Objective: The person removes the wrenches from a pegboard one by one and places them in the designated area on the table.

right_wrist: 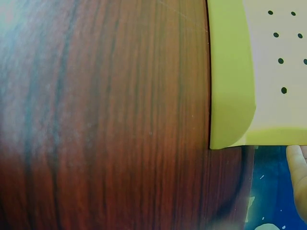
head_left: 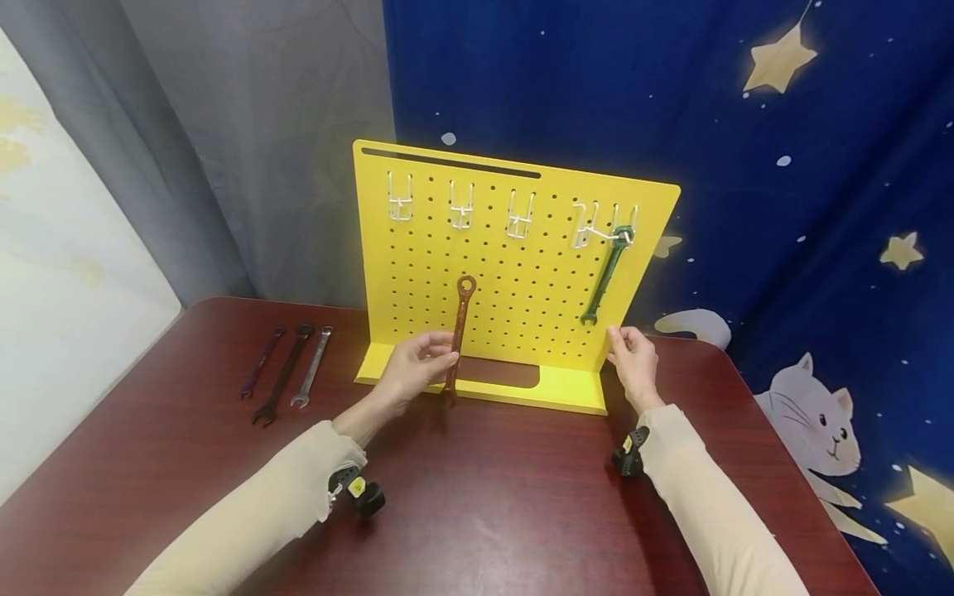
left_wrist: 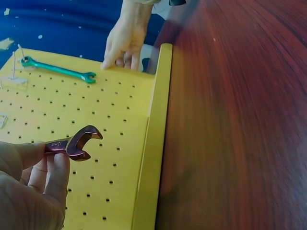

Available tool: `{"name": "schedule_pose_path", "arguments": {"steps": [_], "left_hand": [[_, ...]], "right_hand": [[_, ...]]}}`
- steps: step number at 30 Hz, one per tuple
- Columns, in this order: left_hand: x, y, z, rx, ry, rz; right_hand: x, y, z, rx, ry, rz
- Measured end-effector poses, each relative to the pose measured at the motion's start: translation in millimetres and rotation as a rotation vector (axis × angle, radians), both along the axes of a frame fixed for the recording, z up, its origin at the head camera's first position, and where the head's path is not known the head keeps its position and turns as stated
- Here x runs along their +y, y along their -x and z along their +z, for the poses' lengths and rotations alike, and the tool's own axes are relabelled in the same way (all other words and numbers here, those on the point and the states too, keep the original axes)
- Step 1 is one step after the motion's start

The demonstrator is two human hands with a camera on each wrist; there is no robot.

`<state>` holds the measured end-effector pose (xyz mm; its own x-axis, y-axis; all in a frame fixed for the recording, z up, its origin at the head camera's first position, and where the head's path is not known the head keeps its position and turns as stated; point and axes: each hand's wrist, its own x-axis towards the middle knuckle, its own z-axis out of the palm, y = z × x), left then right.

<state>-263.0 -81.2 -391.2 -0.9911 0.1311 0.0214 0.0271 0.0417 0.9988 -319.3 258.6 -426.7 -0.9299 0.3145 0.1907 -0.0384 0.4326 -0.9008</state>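
Observation:
My left hand (head_left: 413,364) pinches a copper-coloured combination wrench (head_left: 462,310) between thumb and fingers. The wrench stands nearly upright in front of the yellow pegboard (head_left: 488,265), ring end up, its open jaw (left_wrist: 84,143) lowest. At the board's lower right edge, my right hand (head_left: 635,360) holds the side, thumb near the front face. Only part of that hand (right_wrist: 298,177) shows in the right wrist view. A green wrench (head_left: 605,277) hangs by its ring from the rightmost white hook (head_left: 624,237), slanting down to the left.
Left of the board lie a purple wrench (head_left: 262,364), a dark wrench (head_left: 285,372) and a silver wrench (head_left: 311,368) on the reddish-brown table (head_left: 477,513). More white wire hooks (head_left: 460,215) line the board's upper part. A blue curtain (head_left: 537,74) hangs behind.

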Motion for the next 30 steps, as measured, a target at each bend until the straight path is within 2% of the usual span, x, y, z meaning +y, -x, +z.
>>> {"name": "schedule_pose_path", "arguments": {"steps": [11,22,30], "left_hand": [[-37.6,-6.2,-8.3,-0.048,0.058,0.080],[-66.8,-9.9,-10.4,-0.047,0.109,0.122],[-96.8,-16.6,-12.3,-0.052,0.150,0.137]], "right_hand": [[-1.5,-0.9,-1.3,0.015,0.005,-0.002],[-1.7,-1.9,-0.5,0.003,0.002,-0.016],[-2.1,-2.8,0.7,0.005,0.023,-0.006]]}}
